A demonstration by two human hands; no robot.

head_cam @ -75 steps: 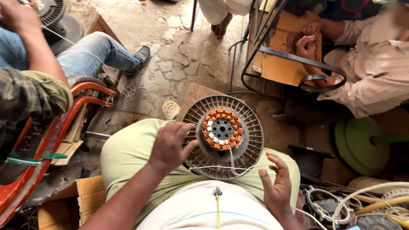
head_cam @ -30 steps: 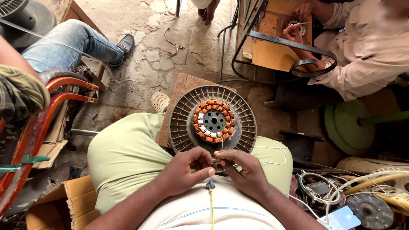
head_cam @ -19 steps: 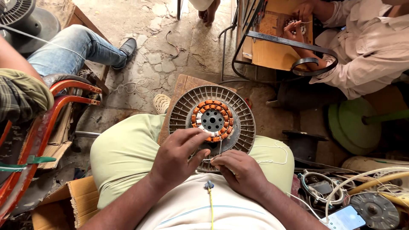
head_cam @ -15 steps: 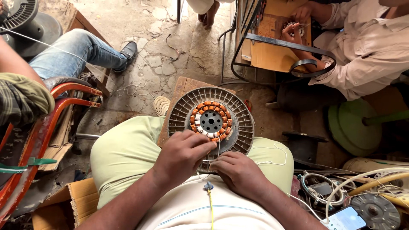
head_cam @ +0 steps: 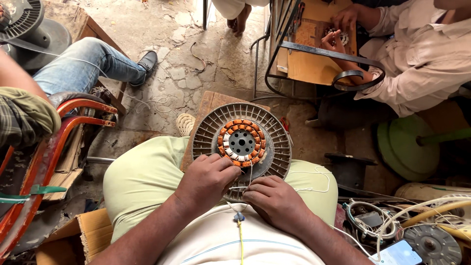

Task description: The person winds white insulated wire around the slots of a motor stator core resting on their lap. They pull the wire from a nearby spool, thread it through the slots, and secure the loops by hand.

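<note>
A round grey finned motor disc point(head_cam: 274, 137) rests on my lap, with a ring of copper coils point(head_cam: 241, 142) around its dark hub. My left hand point(head_cam: 206, 179) lies on the disc's near left rim, fingers pinched on a thin white wire point(head_cam: 244, 185). My right hand point(head_cam: 274, 198) sits just below the near rim, its fingertips closed on the same wire. Both hands almost touch. The wire loops away to the right across my light green trousers point(head_cam: 142, 181).
A person in a beige shirt point(head_cam: 422, 49) works at a wooden board point(head_cam: 309, 59) at top right. Another person's jeans leg point(head_cam: 88, 64) and a red metal chair point(head_cam: 44, 162) stand at left. Cables, a motor part point(head_cam: 431, 245) and a phone point(head_cam: 397, 255) lie at bottom right.
My hands came together at the disc's near rim and took hold of the wire. The view has shifted slightly; the hands have barely moved in the last half second.
</note>
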